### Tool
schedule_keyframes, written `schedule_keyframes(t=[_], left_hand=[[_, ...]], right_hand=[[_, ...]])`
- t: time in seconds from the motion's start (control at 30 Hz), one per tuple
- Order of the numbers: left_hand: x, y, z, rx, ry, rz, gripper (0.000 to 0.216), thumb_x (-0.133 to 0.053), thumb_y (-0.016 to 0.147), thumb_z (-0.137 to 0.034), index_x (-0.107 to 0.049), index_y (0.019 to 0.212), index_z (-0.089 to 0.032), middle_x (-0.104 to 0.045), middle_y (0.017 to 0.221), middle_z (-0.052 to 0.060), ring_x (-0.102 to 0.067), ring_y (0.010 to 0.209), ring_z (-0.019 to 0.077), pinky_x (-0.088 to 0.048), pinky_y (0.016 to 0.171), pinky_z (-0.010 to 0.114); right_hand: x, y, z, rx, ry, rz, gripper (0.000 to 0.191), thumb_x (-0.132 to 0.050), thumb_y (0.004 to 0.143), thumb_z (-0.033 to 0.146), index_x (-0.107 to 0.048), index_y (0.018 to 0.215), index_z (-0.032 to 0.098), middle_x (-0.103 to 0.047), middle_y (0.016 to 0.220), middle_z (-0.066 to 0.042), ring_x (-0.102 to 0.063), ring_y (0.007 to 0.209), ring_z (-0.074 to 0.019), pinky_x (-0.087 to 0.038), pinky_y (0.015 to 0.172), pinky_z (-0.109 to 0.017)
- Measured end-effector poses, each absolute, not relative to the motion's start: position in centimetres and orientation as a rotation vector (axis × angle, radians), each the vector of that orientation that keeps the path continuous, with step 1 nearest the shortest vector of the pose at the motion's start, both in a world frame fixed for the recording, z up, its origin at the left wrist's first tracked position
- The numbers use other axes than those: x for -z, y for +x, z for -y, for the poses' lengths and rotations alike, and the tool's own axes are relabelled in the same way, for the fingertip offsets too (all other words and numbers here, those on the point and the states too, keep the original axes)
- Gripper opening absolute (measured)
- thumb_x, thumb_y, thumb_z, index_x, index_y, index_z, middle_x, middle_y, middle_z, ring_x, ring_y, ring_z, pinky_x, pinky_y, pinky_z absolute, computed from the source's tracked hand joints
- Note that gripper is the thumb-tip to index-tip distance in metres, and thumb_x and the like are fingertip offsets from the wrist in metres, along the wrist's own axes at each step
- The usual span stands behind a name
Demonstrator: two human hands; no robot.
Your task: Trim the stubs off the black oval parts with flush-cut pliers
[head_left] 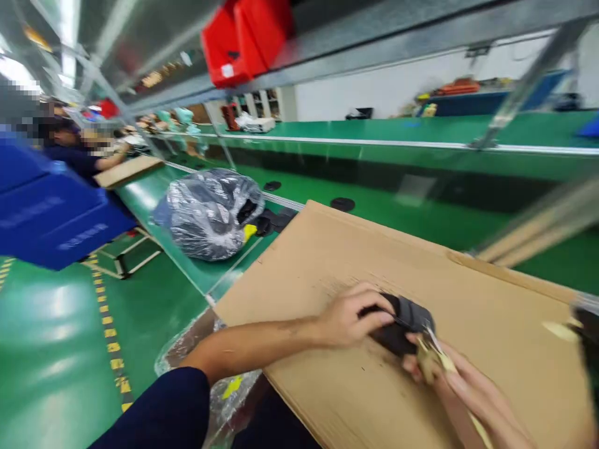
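Over a brown cardboard sheet (299, 268), my left hand (349, 317) is closed on a black moulded part (414, 313), pinching its left end between thumb and fingers. My right hand (468, 380) wraps around a hand tool (428, 357) with cream-yellow handles and a thin metal tip. That tip meets the right end of the black part. Blur hides the exact kind of tool and whether its tip is cutting in. Small dark scraps and marks show on the cardboard around my hands.
A clear plastic bag (215, 212) of dark parts sits left of the cardboard on the green bench (187, 265). Blue crates (56, 209) stand at left, near a co-worker (77, 149). A red bin (248, 40) hangs on the rail above. Black discs (342, 204) lie behind the cardboard.
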State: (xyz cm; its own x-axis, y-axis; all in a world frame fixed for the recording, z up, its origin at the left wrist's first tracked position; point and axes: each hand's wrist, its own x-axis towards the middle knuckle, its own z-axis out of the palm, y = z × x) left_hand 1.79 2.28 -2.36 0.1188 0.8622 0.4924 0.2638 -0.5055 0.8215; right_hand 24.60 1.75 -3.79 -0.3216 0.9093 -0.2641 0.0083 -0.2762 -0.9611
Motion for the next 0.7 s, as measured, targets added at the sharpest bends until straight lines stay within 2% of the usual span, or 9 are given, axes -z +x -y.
schedule_keyframes(t=[0.13,0.3,0.43,0.7], left_hand=[[2.0,1.5,-1.1,-1.391,1.794,-1.102,0.019,-0.064,0.095,-0.034,-0.068,0.105,-0.018,-0.068,0.102,0.008,-0.065,0.099,0.0209,-0.052,0.091,0.033],[2.4,1.6,-0.5,-1.367,1.729,-1.142,0.026,-0.056,0.099,-0.03,-0.063,0.122,-0.02,-0.066,0.119,0.011,-0.063,0.114,0.022,-0.05,0.101,0.036],[3.0,2.0,-0.4,-1.423,1.577,-1.147,0.035,-0.061,0.097,-0.031,-0.053,0.129,-0.019,-0.066,0.12,0.01,-0.065,0.109,0.0189,-0.053,0.096,0.031],[2.7,2.2,-0.4,-1.462,1.497,-1.202,0.024,-0.066,0.092,-0.029,-0.058,0.112,-0.018,-0.069,0.102,0.006,-0.067,0.092,0.0157,-0.054,0.085,0.027]], right_hand=[[-0.3,23.0,-0.1,-1.691,-1.129,1.308,0.056,-0.074,0.076,0.065,-0.075,0.109,0.02,-0.071,0.081,-0.009,-0.064,0.081,-0.0269,-0.051,0.086,-0.043],[-0.7,23.0,0.5,-1.661,-1.099,1.329,0.054,-0.067,0.085,0.061,-0.071,0.12,0.02,-0.072,0.086,-0.007,-0.063,0.081,-0.0241,-0.049,0.083,-0.039],[-0.7,23.2,0.5,-1.649,-1.087,1.344,0.054,-0.065,0.087,0.06,-0.07,0.122,0.02,-0.073,0.094,-0.009,-0.062,0.082,-0.0236,-0.048,0.081,-0.037],[-1.0,23.0,0.5,-1.651,-1.075,1.345,0.052,-0.067,0.086,0.059,-0.071,0.12,0.02,-0.072,0.089,-0.009,-0.065,0.085,-0.0251,-0.05,0.082,-0.038]])
